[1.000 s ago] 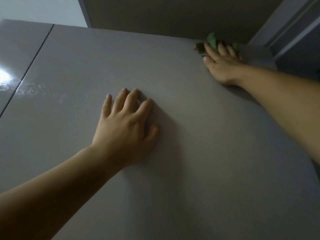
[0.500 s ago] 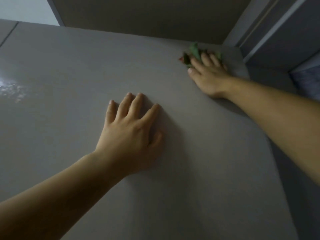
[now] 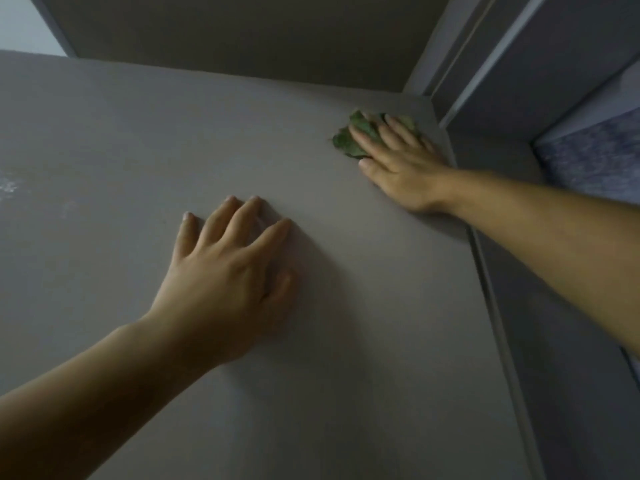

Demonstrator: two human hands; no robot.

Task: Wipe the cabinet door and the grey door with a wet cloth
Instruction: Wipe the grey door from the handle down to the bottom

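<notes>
A large glossy grey cabinet door (image 3: 121,150) fills most of the view. My left hand (image 3: 228,282) rests flat on its middle with the fingers spread and straight. My right hand (image 3: 401,164) presses a crumpled green cloth (image 3: 349,140) against the door near its upper right corner. The fingers lie straight over the cloth, and most of it is hidden under them.
The door's right edge (image 3: 485,271) runs down beside a darker grey side panel (image 3: 571,375). A pale frame (image 3: 450,57) stands at the upper right, with a blue-grey textured surface (image 3: 595,157) beyond it. A dark panel (image 3: 242,36) sits above the door.
My right hand has slid down the door with the cloth, away from the top edge. The view has turned to the right. My left hand stays pressed in place.
</notes>
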